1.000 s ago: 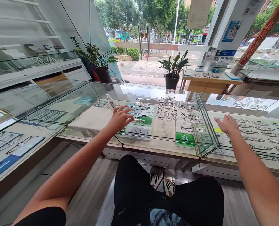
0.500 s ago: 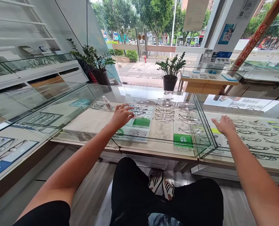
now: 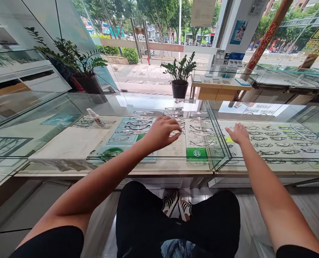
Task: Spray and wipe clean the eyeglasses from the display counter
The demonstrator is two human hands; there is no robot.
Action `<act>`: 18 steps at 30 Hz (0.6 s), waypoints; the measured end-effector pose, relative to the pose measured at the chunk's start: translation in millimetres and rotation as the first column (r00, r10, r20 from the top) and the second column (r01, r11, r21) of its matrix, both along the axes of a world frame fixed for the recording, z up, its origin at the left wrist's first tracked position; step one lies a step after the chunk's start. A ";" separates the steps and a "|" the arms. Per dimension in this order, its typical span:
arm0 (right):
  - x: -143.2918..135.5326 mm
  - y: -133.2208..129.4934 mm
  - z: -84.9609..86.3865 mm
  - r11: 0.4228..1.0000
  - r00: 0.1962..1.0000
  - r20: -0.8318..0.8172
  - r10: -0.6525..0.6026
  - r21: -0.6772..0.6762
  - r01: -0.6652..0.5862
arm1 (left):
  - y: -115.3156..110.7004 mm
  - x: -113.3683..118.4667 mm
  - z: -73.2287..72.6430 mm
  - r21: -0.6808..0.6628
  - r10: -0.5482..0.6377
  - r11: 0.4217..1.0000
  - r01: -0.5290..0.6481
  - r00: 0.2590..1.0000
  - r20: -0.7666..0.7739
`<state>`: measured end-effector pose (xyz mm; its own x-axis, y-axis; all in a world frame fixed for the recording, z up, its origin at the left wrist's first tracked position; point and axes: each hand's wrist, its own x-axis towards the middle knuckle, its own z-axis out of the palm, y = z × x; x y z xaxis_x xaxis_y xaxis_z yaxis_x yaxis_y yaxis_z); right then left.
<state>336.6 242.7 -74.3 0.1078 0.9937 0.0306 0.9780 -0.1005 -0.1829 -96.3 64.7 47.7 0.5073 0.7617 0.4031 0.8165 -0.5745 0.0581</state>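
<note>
My left hand [image 3: 163, 133] is over the middle of the glass display case [image 3: 116, 104], fingers apart and holding nothing. Beneath it, rows of eyeglasses [image 3: 138, 127] lie inside the case, some of them hidden by the hand and forearm. My right hand [image 3: 238, 133] rests at the glass of the neighbouring case section, fingers spread and nothing in them. More eyeglasses [image 3: 272, 138] lie in rows under the glass there. A green card with a white logo [image 3: 196, 154] stands near the front between the two hands.
A small white spray bottle [image 3: 95, 117] stands on the glass at the left, near a pale cloth [image 3: 65, 143]. Potted plants [image 3: 180, 88] stand behind the case by the window. A wooden table [image 3: 215, 91] is at the back right.
My left hand has moved right across the glass, from beside the spray bottle to over the middle rows. My right hand stays over the right section. The view has shifted right.
</note>
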 end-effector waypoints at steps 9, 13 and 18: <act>-6.8 -3.6 5.0 1.000 1.000 -0.024 -0.010 -0.016 0.010 | 73.9 120.5 -40.4 -0.202 -0.120 0.976 0.079 0.972 -0.201; -8.9 -2.8 3.9 1.000 1.000 -0.018 -0.011 -0.005 0.011 | 84.9 115.3 -45.9 -0.177 -0.094 0.982 0.062 0.979 -0.180; -11.1 -4.3 4.9 1.000 1.000 -0.021 -0.014 -0.015 0.014 | 97.1 111.6 -44.9 -0.177 -0.047 0.984 0.014 0.982 -0.182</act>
<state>325.4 238.4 -69.4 0.1219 0.9925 0.0134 0.9724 -0.1167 -0.2019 15.3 161.9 2.9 0.5842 0.7951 0.1626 0.8049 -0.5933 0.0094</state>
